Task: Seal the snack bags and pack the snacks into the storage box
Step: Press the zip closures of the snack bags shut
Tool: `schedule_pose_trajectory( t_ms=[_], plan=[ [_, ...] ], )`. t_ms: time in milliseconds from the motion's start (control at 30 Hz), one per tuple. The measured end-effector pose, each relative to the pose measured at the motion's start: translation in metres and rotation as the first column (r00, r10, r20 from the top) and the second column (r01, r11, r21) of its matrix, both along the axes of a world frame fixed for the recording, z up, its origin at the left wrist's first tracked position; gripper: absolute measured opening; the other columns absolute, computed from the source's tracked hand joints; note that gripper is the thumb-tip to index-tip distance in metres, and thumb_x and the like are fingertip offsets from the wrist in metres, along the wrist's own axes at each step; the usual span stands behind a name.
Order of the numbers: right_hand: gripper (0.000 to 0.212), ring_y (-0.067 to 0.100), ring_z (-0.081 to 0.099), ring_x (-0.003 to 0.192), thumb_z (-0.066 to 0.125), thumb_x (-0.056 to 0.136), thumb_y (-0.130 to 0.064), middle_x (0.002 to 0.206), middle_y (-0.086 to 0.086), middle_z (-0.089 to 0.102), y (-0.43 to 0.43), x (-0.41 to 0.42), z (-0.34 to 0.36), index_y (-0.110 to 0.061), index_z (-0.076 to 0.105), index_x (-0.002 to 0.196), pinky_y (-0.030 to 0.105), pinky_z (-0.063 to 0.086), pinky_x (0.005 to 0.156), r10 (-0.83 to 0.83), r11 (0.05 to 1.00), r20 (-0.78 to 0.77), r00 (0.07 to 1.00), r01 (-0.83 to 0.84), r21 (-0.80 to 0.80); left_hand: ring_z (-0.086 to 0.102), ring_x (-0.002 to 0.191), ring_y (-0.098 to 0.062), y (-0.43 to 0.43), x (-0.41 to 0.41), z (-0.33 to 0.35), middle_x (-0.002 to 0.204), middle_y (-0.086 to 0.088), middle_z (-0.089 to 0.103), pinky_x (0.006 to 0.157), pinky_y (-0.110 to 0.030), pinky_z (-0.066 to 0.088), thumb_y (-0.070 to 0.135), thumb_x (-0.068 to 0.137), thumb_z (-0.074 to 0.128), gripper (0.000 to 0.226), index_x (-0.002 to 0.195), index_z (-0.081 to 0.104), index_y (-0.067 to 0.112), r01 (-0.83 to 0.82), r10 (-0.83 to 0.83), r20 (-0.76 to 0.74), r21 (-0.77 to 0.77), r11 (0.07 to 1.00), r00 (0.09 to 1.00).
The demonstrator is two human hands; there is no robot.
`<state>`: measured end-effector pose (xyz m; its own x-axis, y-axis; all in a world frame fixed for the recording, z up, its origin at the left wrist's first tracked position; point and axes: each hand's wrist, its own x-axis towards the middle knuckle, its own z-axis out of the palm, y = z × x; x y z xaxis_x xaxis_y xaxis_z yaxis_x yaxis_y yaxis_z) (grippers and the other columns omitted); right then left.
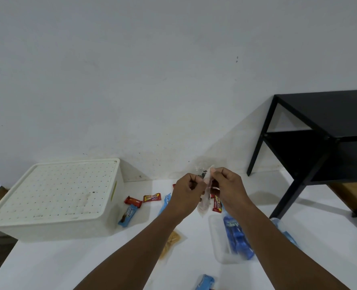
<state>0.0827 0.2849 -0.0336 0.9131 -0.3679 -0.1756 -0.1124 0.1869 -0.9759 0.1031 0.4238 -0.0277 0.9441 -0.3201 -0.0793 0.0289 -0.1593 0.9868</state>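
Clear snack bag (pixel 205 195), centre frame, pinched by both hands (left hand (pixel 187 193), right hand (pixel 229 188)); red "beng-beng" bar (pixel 152 197) on bench (pixel 68 260).

A clear snack bag (pixel 204 197) hangs upright above the white worktop (pixel 68 264), pinched at its top edge, with pale contents showing through; the storage box (pixel 54 197), cream with a dotted lid shut on it, sits at the left of the worktop; small wrapped snacks lie scattered just right of it, a red bar (pixel 133 201), a red-and-yellow bar (pixel 152 197) and a blue pack (pixel 128 215); a clear bag of blue packs (pixel 237 237) lies flat nearer; a bag of tan snacks (pixel 170 243) lies beside it.
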Motion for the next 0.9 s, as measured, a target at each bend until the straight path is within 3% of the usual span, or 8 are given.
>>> schedule_pose_trajectory(
  t_ms=[100, 233, 333, 400, 500, 600, 733, 900],
  plan=[
    [0.025, 0.031, 0.065, 0.070, 0.059, 0.097, -0.016, 0.078, 0.025, 0.066, -0.003, -0.001, 0.006, 0.005, 0.064, 0.086, 0.038, 0.060, 0.070, -0.032, 0.999, 0.009, 0.999, 0.032, -0.007, 0.071, 0.081, -0.035, 0.005, 0.003, -0.008, 0.078, -0.010, 0.072, 0.078, -0.055, 0.059, 0.027, 0.091, 0.068, 0.017, 0.076, 0.067, 0.018, 0.005, -0.013, 0.085, 0.088, 0.996, 0.996],
    [0.026, 0.024, 0.070, 0.074, 0.060, 0.098, -0.019, 0.085, 0.023, 0.069, -0.005, -0.001, 0.009, 0.005, 0.066, 0.091, 0.032, 0.061, 0.071, -0.027, 0.996, 0.005, 1.000, 0.027, -0.087, 0.070, 0.071, -0.024, 0.010, 0.005, -0.009, 0.067, 0.007, 0.067, 0.074, -0.049, 0.060, 0.030, 0.093, 0.064, 0.020, 0.075, 0.068, 0.021, -0.054, 0.020, 0.178, 0.188, 0.981, 0.984],
    [0.025, 0.024, 0.068, 0.072, 0.061, 0.097, -0.021, 0.083, 0.020, 0.071, -0.005, 0.002, 0.006, 0.000, 0.068, 0.084, 0.034, 0.061, 0.074, -0.046, 0.981, -0.006, 0.999, 0.044, -0.188, 0.070, 0.073, -0.025, 0.010, 0.008, -0.012, 0.072, 0.004, 0.069, 0.075, -0.049, 0.060, 0.026, 0.095, 0.061, 0.019, 0.077, 0.065, 0.022, -0.070, 0.034, 0.172, 0.205, 0.976, 0.985],
    [0.026, 0.020, 0.064, 0.071, 0.064, 0.093, -0.025, 0.077, 0.014, 0.069, -0.007, 0.006, 0.005, -0.008, 0.069, 0.075, 0.034, 0.057, 0.073, -0.112, 0.919, 0.014, 0.994, 0.109, -0.378, 0.070, 0.078, -0.023, 0.010, 0.010, -0.017, 0.079, 0.002, 0.071, 0.081, -0.050, 0.059, 0.028, 0.096, 0.059, 0.017, 0.085, 0.065, 0.017, -0.046, 0.023, 0.133, 0.173, 0.984, 0.991],
    [0.028, 0.020, 0.061, 0.077, 0.066, 0.090, -0.028, 0.077, 0.004, 0.063, -0.012, 0.012, 0.003, -0.010, 0.066, 0.069, 0.036, 0.052, 0.077, -0.188, 0.831, 0.060, 0.980, 0.192, -0.523, 0.068, 0.096, -0.017, 0.013, 0.004, -0.027, 0.104, 0.002, 0.070, 0.087, -0.032, 0.057, 0.035, 0.091, 0.068, 0.026, 0.105, 0.060, 0.015, 0.058, -0.066, 0.064, 0.125, 0.990, 0.996],
    [0.018, 0.023, 0.062, 0.085, 0.063, 0.092, -0.025, 0.087, 0.003, 0.064, -0.013, 0.019, 0.000, -0.009, 0.068, 0.085, 0.042, 0.056, 0.088, -0.212, 0.874, -0.013, 0.977, 0.184, -0.450, 0.061, 0.109, -0.007, 0.012, -0.005, -0.045, 0.123, 0.015, 0.061, 0.093, -0.027, 0.053, 0.056, 0.073, 0.080, 0.065, 0.125, 0.054, 0.028, 0.146, -0.165, 0.051, 0.266, 0.953, 0.985],
    [0.022, 0.020, 0.059, 0.077, 0.062, 0.092, -0.024, 0.074, 0.000, 0.061, -0.016, 0.028, -0.010, -0.016, 0.065, 0.073, 0.049, 0.061, 0.081, -0.219, 0.936, -0.076, 0.973, 0.188, -0.297, 0.066, 0.102, -0.014, -0.005, 0.001, -0.060, 0.114, 0.006, 0.069, 0.089, -0.020, 0.055, 0.024, 0.092, 0.069, 0.025, 0.116, 0.065, 0.022, -0.023, 0.009, 0.065, 0.217, 0.976, 0.998],
    [0.030, 0.024, 0.059, 0.081, 0.065, 0.092, -0.030, 0.086, 0.024, 0.062, -0.037, 0.030, -0.024, -0.008, 0.062, 0.072, 0.049, 0.059, 0.076, -0.096, 0.975, -0.064, 0.993, 0.081, -0.208, 0.068, 0.088, -0.022, -0.008, 0.025, -0.074, 0.098, 0.003, 0.069, 0.076, -0.037, 0.060, 0.021, 0.097, 0.062, 0.008, 0.102, 0.067, 0.024, -0.085, 0.075, 0.062, 0.185, 0.979, 0.995]
  ],
)
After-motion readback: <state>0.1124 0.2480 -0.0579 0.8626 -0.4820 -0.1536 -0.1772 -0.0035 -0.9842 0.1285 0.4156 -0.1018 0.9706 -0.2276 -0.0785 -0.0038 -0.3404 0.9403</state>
